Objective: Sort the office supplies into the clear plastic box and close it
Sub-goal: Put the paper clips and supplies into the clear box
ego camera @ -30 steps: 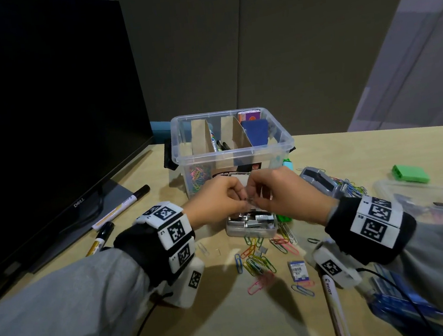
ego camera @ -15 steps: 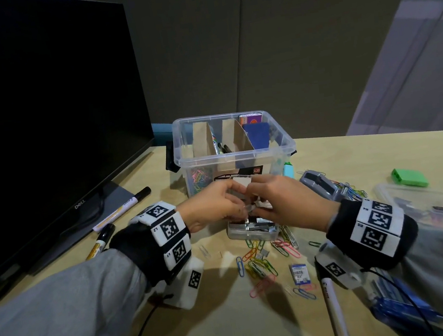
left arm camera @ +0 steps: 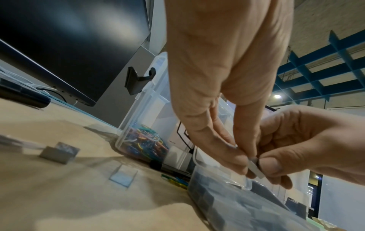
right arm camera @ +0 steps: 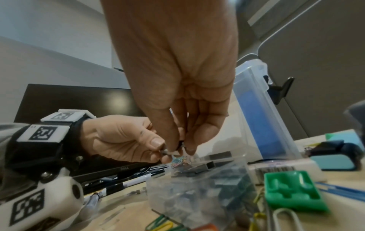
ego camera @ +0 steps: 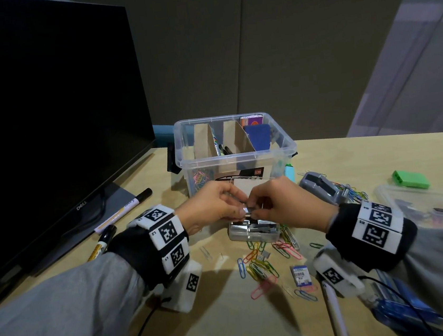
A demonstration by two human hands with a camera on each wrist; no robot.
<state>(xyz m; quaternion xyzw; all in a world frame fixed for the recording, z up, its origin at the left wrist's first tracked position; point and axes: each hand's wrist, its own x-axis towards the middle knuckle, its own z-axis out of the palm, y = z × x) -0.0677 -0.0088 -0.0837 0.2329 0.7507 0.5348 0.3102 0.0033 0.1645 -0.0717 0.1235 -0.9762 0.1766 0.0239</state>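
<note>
Staple strip (ego camera: 248,211) pinched between fingers of both the left hand (ego camera: 211,207) and right hand (ego camera: 288,205), now lifted slightly above the small case (ego camera: 252,232) beneath; not yet stowed.

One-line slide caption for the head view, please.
Both hands, left hand and right hand, pinch a staple strip above the small clear case.

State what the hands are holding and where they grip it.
Both hands pinch one small strip of staples above the small clear case: the left hand takes one end, the right hand the other, between thumb and fingertips.
</note>
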